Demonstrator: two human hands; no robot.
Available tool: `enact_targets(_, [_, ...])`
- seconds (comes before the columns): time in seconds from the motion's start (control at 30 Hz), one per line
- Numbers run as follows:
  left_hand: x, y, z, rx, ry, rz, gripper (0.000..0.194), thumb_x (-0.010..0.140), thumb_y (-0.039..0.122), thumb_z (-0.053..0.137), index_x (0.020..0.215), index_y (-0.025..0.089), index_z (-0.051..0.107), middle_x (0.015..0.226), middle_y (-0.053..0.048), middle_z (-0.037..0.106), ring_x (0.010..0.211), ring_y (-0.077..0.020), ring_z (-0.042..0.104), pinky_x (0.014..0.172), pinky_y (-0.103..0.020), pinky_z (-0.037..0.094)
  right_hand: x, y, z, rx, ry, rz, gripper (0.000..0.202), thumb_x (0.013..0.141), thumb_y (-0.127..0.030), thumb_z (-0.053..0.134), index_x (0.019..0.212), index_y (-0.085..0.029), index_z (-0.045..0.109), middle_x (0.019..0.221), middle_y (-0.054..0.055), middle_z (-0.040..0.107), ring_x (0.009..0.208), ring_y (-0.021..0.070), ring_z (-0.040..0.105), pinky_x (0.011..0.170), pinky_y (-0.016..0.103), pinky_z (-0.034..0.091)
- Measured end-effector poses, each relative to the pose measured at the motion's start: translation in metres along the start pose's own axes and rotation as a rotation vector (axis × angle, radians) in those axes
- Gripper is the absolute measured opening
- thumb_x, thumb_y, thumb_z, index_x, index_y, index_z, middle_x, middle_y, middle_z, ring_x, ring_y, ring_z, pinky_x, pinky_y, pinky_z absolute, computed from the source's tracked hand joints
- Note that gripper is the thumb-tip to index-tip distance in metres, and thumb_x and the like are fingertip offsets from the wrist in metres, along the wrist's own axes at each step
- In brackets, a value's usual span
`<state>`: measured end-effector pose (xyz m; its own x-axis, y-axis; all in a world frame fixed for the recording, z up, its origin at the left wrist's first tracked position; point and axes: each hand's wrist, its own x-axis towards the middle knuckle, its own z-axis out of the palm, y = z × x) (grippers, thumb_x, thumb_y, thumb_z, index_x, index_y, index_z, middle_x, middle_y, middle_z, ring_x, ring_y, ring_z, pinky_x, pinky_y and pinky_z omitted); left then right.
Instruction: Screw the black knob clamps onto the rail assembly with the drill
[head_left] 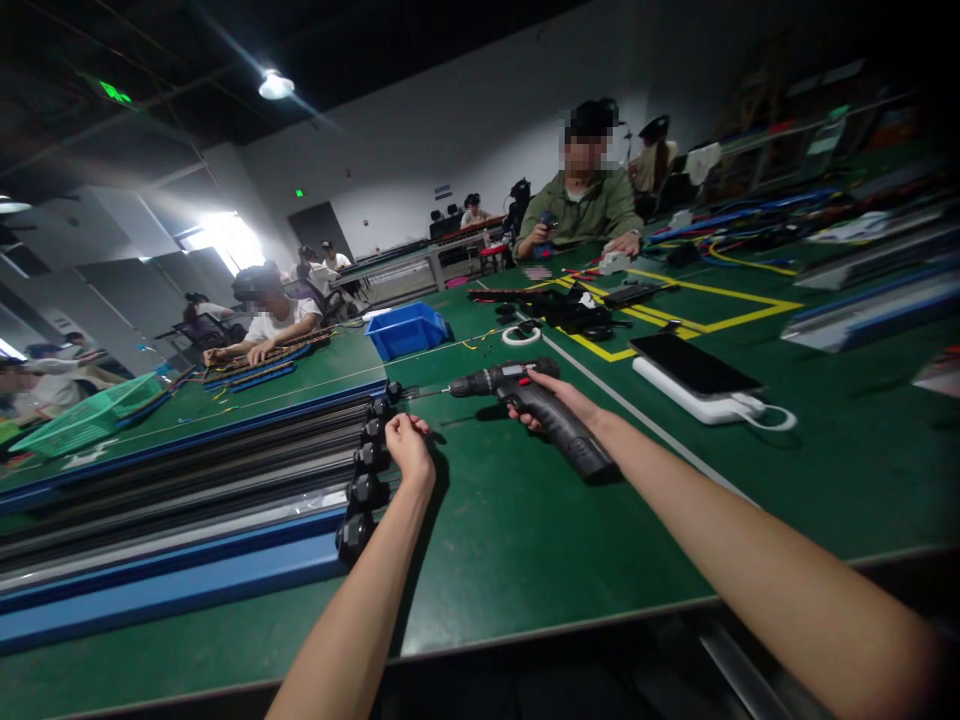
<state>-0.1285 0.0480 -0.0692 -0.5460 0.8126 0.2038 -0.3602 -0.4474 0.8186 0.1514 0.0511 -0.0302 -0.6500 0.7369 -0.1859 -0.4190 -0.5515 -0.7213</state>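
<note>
My right hand [562,396] is wrapped round the grip of a black cordless drill [556,417]. The drill lies level above the table, with its long thin bit [431,394] pointing left at the far end of a row of black threaded end fittings [364,491]. These cap several long black and grey bars lying in a blue-edged channel [187,585]. Close to the fittings, just below the bit, is my left hand [409,445] with its fingers curled together. Whatever they may pinch is too small or hidden to make out.
On the green table [510,560] stand a blue bin [406,332], a white tape ring [521,334] and a black phone [694,364] on a white block [675,395]. Dark parts lie by yellow tape lines. A co-worker [577,210] sits opposite; a green basket [90,415] is far left.
</note>
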Motion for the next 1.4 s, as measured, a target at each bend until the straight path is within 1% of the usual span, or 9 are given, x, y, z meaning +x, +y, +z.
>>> enact_targets(0.17, [0.004,-0.003,-0.001,0.003,0.007,0.004,0.028,0.084,0.040,0.068,0.088,0.018,0.051,0.069,0.006,0.052,0.053,-0.0063,0.049,0.052,-0.020,0.038,0.003,0.001,0.002,-0.037,0.009,0.038,0.050,0.103,-0.049,0.036,0.115,-0.005,0.057,0.089,0.019,0.072,0.060,0.0157,0.068,0.052,0.024,0.060])
enact_targets(0.27, [0.005,-0.003,-0.002,0.012,0.026,-0.013,0.025,0.085,0.038,0.067,0.090,0.018,0.052,0.071,0.005,0.054,0.056,-0.0071,0.053,0.055,-0.021,0.042,0.003,0.002,0.006,-0.042,0.040,0.061,0.044,0.103,-0.045,0.038,0.113,-0.006,0.057,0.089,0.018,0.072,0.060,0.0148,0.067,0.052,0.024,0.060])
enact_targets(0.4, [0.005,-0.002,-0.001,-0.030,0.062,-0.055,0.022,0.087,0.035,0.066,0.089,0.018,0.051,0.076,0.003,0.058,0.062,-0.0081,0.059,0.060,-0.023,0.048,0.000,0.002,0.012,-0.040,0.072,0.039,0.046,0.104,-0.043,0.036,0.108,-0.003,0.058,0.087,0.020,0.071,0.059,0.0154,0.068,0.053,0.023,0.060])
enact_targets(0.47, [0.005,-0.001,0.000,-0.046,0.059,-0.059,0.022,0.086,0.034,0.066,0.088,0.018,0.050,0.076,0.002,0.058,0.063,-0.0086,0.060,0.061,-0.023,0.049,-0.003,0.002,0.015,-0.038,0.072,0.042,0.045,0.104,-0.042,0.037,0.108,-0.002,0.058,0.086,0.020,0.071,0.058,0.0154,0.068,0.053,0.023,0.061])
enact_targets(0.6, [0.005,-0.002,0.000,-0.058,0.049,-0.062,0.019,0.086,0.029,0.066,0.088,0.017,0.052,0.072,0.002,0.059,0.063,-0.0103,0.062,0.062,-0.025,0.051,-0.007,0.003,0.020,-0.041,0.091,0.066,0.043,0.105,-0.041,0.036,0.112,-0.004,0.057,0.086,0.017,0.072,0.057,0.0140,0.068,0.053,0.022,0.061])
enact_targets(0.8, [0.008,-0.003,-0.004,-0.020,0.005,-0.028,0.023,0.084,0.031,0.068,0.089,0.015,0.054,0.071,0.000,0.062,0.062,-0.0121,0.062,0.061,-0.027,0.052,-0.004,0.004,0.014,-0.027,0.084,0.089,0.041,0.103,-0.042,0.041,0.113,-0.005,0.057,0.086,0.015,0.072,0.058,0.0145,0.069,0.053,0.023,0.061])
enact_targets(0.97, [0.007,0.000,-0.005,-0.014,0.004,-0.028,0.028,0.080,0.036,0.072,0.088,0.014,0.056,0.071,0.000,0.061,0.061,-0.0117,0.061,0.060,-0.026,0.051,-0.002,0.003,0.010,0.004,0.071,0.119,0.045,0.103,-0.044,0.042,0.113,-0.003,0.056,0.089,0.017,0.071,0.062,0.0147,0.069,0.057,0.022,0.062])
enact_targets(1.27, [0.003,0.005,-0.002,-0.042,-0.008,-0.063,0.031,0.081,0.040,0.072,0.086,0.015,0.054,0.071,0.001,0.059,0.057,-0.0094,0.059,0.053,-0.023,0.046,-0.005,0.005,0.014,-0.024,0.090,0.107,0.034,0.102,-0.040,0.043,0.114,-0.011,0.057,0.089,0.013,0.072,0.061,0.0162,0.069,0.052,0.026,0.062])
enact_targets(1.4, [0.003,0.006,-0.001,-0.058,-0.003,-0.066,0.033,0.081,0.042,0.071,0.087,0.015,0.054,0.070,0.002,0.058,0.055,-0.0091,0.057,0.052,-0.023,0.045,-0.004,0.007,0.007,-0.035,0.080,0.100,0.035,0.101,-0.037,0.046,0.113,-0.007,0.057,0.091,0.015,0.072,0.063,0.0142,0.069,0.057,0.023,0.062])
